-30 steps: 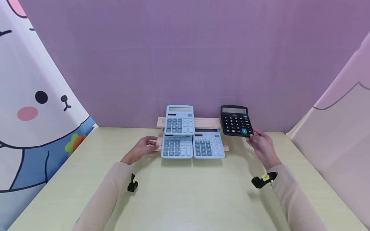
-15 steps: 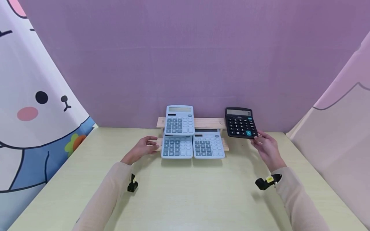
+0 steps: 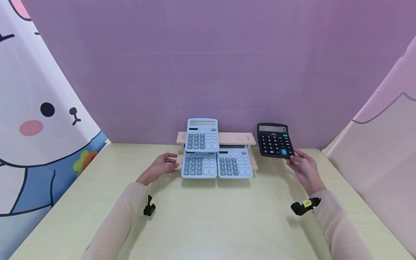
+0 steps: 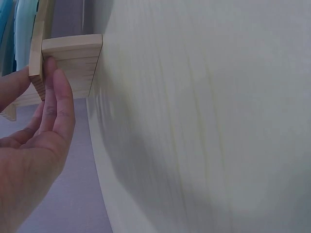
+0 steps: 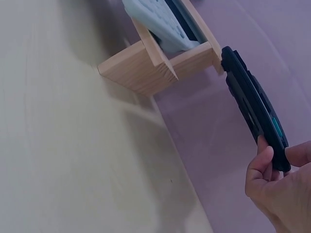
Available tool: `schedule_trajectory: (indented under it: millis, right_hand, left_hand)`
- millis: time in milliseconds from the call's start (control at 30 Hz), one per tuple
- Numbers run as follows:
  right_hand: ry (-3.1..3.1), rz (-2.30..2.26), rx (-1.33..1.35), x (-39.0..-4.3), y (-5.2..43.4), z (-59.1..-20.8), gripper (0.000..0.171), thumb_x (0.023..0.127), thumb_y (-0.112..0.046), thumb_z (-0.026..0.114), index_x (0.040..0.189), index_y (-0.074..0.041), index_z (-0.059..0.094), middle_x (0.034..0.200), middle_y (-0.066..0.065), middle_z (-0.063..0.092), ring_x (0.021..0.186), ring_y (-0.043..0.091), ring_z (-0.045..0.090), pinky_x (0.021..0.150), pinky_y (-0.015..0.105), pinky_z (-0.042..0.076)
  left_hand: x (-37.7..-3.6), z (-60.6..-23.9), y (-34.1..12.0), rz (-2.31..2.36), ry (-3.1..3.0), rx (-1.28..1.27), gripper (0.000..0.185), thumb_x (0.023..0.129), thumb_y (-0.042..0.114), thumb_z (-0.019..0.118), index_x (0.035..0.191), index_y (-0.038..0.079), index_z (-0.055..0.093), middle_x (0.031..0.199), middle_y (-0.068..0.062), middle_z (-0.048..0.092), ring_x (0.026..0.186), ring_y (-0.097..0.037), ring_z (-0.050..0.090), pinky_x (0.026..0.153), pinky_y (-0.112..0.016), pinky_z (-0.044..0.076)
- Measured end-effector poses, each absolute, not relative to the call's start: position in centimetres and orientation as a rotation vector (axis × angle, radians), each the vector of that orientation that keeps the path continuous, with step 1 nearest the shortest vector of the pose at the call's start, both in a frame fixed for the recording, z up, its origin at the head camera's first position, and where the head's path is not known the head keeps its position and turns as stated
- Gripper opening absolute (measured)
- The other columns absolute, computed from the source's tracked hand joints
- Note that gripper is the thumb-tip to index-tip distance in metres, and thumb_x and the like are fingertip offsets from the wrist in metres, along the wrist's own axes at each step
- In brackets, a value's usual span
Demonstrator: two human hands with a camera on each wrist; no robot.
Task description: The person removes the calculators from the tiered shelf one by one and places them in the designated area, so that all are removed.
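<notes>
A two-step wooden rack point(image 3: 234, 138) stands at the back of the table with three light blue calculators on it: one on the upper step point(image 3: 202, 134), two on the lower step point(image 3: 199, 164) point(image 3: 234, 162). My left hand point(image 3: 161, 166) holds the rack's left end point(image 4: 68, 60), thumb and fingers pinching the wood. My right hand point(image 3: 303, 167) grips a black calculator point(image 3: 274, 140) by its lower right corner, held tilted in the air just right of the rack. In the right wrist view the black calculator point(image 5: 252, 107) is seen edge-on beside the rack's right end point(image 5: 146, 68).
The pale wooden table point(image 3: 208, 216) meets a purple wall point(image 3: 208, 65) behind the rack. A cartoon-print curtain point(image 3: 35, 115) hangs at the left and a pink one point(image 3: 380, 144) at the right. Small black wrist cameras point(image 3: 148, 207) point(image 3: 303, 206) sit on both sleeves.
My right hand has carried the black calculator to the right and slightly down, away from the rack's upper step. The left hand and the blue calculators have not moved.
</notes>
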State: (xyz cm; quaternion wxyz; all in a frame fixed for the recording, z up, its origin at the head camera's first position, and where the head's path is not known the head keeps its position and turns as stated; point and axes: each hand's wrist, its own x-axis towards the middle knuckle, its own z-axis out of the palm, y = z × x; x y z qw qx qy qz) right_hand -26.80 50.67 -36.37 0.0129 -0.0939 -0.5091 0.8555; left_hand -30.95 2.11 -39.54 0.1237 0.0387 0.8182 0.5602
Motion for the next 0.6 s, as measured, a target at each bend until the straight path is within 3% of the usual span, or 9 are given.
schedule_trajectory:
  millis: [367, 600]
  right_hand:
    - [-1.624, 2.643, -0.327, -26.8, 51.2, -37.6, 0.058, 0.087, 0.012, 0.04, 0.14, -0.004, 0.023, 0.094, -0.002, 0.057, 0.079, 0.011, 0.058, 0.072, 0.019, 0.052]
    - [-1.613, 2.654, -0.345, -26.6, 51.2, -38.4, 0.051, 0.086, 0.013, 0.041, 0.133, -0.004, 0.032, 0.087, -0.002, 0.061, 0.075, 0.012, 0.059, 0.07, 0.018, 0.053]
  left_hand:
    - [-31.0, -39.5, 2.1, 1.619, 2.385, 0.08, 0.056, 0.087, 0.006, 0.058, 0.135, 0.0, 0.032, 0.126, -0.022, 0.044, 0.105, -0.026, 0.053, 0.091, -0.038, 0.053]
    - [-31.0, -39.5, 2.2, 1.619, 2.391, 0.078, 0.055, 0.086, 0.006, 0.058, 0.135, 0.0, 0.032, 0.125, -0.022, 0.044, 0.103, -0.025, 0.054, 0.091, -0.038, 0.053]
